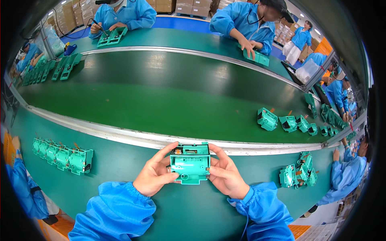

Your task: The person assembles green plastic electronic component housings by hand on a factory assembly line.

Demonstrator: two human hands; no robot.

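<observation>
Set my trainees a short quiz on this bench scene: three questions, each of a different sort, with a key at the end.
1. True or false: the left grip and the right grip hold the same case.
2. The cases at the left of the near bench are: A) in a bin; B) in a row; C) in one tall stack.
3. Fill in: the two nearest sleeves are coloured ____.

Key: 1 true; 2 B; 3 blue.
</observation>
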